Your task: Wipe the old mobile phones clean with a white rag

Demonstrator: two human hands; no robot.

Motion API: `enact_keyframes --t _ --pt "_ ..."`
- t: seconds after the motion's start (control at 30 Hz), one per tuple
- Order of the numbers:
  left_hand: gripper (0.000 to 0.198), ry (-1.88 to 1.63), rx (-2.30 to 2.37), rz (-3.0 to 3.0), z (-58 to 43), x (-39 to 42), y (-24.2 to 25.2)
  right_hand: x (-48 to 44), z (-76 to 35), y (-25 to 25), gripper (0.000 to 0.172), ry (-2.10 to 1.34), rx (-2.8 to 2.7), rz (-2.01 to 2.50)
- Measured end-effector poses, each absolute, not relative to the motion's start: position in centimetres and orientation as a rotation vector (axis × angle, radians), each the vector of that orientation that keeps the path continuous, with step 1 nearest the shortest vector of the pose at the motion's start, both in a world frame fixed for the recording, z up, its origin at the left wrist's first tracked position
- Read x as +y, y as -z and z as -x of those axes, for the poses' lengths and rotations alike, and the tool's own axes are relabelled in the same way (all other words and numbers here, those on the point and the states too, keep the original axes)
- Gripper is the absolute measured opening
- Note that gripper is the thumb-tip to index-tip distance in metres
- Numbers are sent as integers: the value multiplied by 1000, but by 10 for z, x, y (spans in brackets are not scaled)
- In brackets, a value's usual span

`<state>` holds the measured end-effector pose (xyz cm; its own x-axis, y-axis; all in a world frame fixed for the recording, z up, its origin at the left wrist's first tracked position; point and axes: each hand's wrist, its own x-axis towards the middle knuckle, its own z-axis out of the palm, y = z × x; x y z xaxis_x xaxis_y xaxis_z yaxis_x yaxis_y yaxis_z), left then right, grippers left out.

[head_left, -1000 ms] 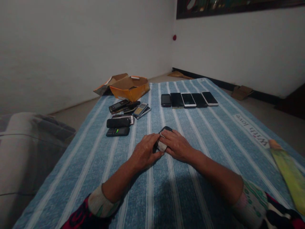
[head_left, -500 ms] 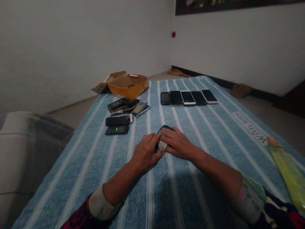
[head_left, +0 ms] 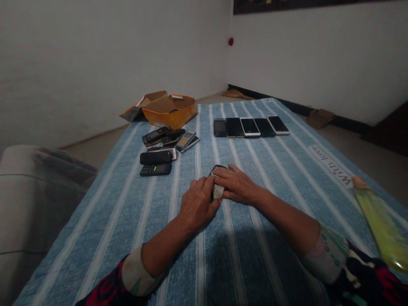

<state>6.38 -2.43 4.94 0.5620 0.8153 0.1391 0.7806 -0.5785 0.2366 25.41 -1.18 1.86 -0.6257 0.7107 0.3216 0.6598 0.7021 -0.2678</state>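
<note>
Hands together at mid-cloth: left hand [head_left: 197, 205] grips the near end of a dark phone [head_left: 218, 169]; right hand [head_left: 236, 187] lies over it, fingers pressing a whitish wad [head_left: 218, 192] against it. Phone rests on the blue striped cloth [head_left: 255, 255].

Bare stripes all round the hands; near half of the cloth open. Left edge runs beside a grey cushion [head_left: 32, 191].

Far left: one orange box [head_left: 170, 112], flaps open, at the cloth's far edge. In front of it, a heap of phones [head_left: 168, 142], about seven, overlapping, exact count unsure. Nearest is a keypad phone [head_left: 155, 169] with a green lit mark.

Far centre: five smartphones [head_left: 250, 127] side by side in one row.

Right border: lettering "With love" [head_left: 333, 170]. Right edge: one yellow-green object [head_left: 379, 225], kind unclear.
</note>
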Motion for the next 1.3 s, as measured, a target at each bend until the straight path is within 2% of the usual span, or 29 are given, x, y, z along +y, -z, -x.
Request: enact_keyframes --t 0.37,0.47,0.53,0.73,0.93,1.1,1.3 --pt "51 -418 1317 -2614 -61 -19 -51 -10 -262 -22 46 -215 -2499 1051" --pt "44 -451 1273 -2516 -58 -11 -53 -12 -260 -23 49 -201 -2493 1037" --pt "40 -489 1283 -2481 -57 -8 -54 -13 -258 -23 48 -168 -2490 1042" --pt "46 -449 1363 -2486 -65 -16 -56 -15 -249 -19 45 -78 -2483 1051" --pt "41 -450 1381 -2445 -62 -10 -55 -16 -250 -23 42 -157 -2473 1027" --pt "33 -623 1251 -2437 -62 5 -48 -14 -254 -25 43 -228 -2487 1007" --pt "63 -612 846 -2437 -71 24 -43 -12 -255 -22 36 -220 -2486 940"
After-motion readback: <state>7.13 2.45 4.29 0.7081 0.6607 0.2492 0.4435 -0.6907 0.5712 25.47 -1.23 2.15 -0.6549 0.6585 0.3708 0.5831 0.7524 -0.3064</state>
